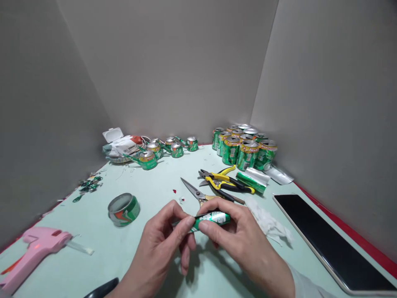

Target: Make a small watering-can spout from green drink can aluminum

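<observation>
Both hands hold a narrow rolled strip of green printed can metal (214,218) above the table, near the front middle. My left hand (167,240) pinches its left end between thumb and forefinger. My right hand (234,231) grips the right part, thumb in front and fingers behind. Just beyond the hands lie scissors (195,191) with gold-coloured handles, partly hidden by my right hand. Yellow and black pliers (225,182) rest behind them. To the left of my left hand stands a cut ring of a green can (124,210).
A pink glue gun (43,248) lies at the left front. Tablet (328,240) and crumpled tissue (268,221) are on the right. Green cans (245,147) stand at the back right, near rolled metal sheet (252,182). Small cut cans (176,150) and a wipes pack (125,147) are behind.
</observation>
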Demonstrator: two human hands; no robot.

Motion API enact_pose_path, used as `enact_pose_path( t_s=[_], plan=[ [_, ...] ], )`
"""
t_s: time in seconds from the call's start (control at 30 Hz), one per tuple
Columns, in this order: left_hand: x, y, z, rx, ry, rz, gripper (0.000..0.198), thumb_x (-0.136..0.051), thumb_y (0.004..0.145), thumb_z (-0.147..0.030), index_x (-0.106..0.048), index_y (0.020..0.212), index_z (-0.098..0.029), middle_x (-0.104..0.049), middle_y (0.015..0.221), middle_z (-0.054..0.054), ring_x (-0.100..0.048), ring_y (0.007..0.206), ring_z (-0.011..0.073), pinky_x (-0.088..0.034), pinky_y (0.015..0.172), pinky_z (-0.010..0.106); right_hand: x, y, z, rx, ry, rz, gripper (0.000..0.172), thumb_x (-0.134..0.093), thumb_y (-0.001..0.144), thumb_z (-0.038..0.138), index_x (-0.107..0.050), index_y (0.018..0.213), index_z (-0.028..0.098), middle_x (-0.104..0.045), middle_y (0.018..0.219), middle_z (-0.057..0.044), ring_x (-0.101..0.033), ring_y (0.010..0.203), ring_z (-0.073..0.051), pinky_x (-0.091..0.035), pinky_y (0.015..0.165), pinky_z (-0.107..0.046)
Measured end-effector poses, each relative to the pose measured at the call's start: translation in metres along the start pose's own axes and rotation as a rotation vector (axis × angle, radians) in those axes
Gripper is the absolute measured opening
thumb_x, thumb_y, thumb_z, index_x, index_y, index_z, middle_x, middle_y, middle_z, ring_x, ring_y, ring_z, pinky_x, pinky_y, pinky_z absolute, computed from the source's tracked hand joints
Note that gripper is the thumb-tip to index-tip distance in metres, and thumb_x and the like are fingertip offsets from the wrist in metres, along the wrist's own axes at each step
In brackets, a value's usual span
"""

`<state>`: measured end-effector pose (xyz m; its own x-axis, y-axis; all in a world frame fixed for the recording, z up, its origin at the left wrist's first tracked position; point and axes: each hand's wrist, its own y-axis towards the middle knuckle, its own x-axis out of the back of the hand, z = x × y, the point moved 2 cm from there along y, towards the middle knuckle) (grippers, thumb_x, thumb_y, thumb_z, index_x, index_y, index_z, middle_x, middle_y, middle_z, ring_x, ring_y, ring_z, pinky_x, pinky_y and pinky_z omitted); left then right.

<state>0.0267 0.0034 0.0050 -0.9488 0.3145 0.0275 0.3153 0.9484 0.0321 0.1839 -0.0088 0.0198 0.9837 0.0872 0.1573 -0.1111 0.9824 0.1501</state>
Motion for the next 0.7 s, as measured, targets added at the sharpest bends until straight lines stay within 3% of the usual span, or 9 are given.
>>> enact_pose_path(
  t_s=[0.2,0.3,0.4,0.6,0.7],
  plan=[
    [-0.006,-0.005,0.006,-0.04,0.132,0.04,0.028,-0.054,0.094,-0.037,-0.052,0.071,-0.021,-0.067,0.061,-0.001,-0.056,0.042,0.0096,-0.045,0.046,0.02,0.001,0.002,-0.01,-0.126,0.307,-0.019,0.008,-0.06,0.074,0.023,-0.056,0.08,0.019,-0.053,0.068,0.006,-0.045,0.048,-0.006,-0.038,0.048,-0.02],
    [-0.007,-0.008,0.001,-0.195,0.353,0.043,0.024,-0.055,0.093,-0.034,-0.057,0.072,-0.023,-0.065,0.06,-0.001,-0.058,0.05,0.0138,-0.045,0.052,0.022,0.004,0.004,-0.013,-0.129,0.359,-0.025,0.012,-0.06,0.073,0.02,-0.053,0.083,0.021,-0.057,0.077,0.005,-0.046,0.047,-0.005,-0.037,0.048,-0.02],
    [-0.007,-0.01,-0.003,-0.368,0.558,0.067,0.004,-0.063,0.087,-0.027,-0.065,0.083,-0.025,-0.07,0.068,0.001,-0.06,0.057,0.0161,-0.044,0.056,0.022,0.007,0.007,-0.012,-0.14,0.378,-0.031,0.018,-0.062,0.075,0.022,-0.05,0.089,0.023,-0.055,0.077,0.007,-0.048,0.047,-0.005,-0.039,0.046,-0.018],
    [-0.003,-0.011,0.004,-0.439,0.601,-0.163,0.011,-0.058,0.088,-0.024,-0.062,0.079,-0.028,-0.059,0.053,-0.004,-0.048,0.045,0.0143,-0.037,0.051,0.022,0.005,0.005,-0.01,-0.137,0.48,0.009,0.03,-0.069,0.081,0.028,-0.047,0.101,0.025,-0.054,0.077,0.009,-0.058,0.051,-0.006,-0.047,0.05,-0.018],
    [-0.003,-0.013,0.003,-0.37,0.516,-0.164,0.017,-0.057,0.09,-0.03,-0.059,0.073,-0.027,-0.058,0.051,-0.004,-0.047,0.044,0.0131,-0.037,0.05,0.022,0.003,0.005,-0.01,-0.091,0.5,0.021,0.029,-0.07,0.083,0.029,-0.049,0.102,0.024,-0.056,0.079,0.008,-0.06,0.054,-0.007,-0.05,0.055,-0.02]
  ],
)
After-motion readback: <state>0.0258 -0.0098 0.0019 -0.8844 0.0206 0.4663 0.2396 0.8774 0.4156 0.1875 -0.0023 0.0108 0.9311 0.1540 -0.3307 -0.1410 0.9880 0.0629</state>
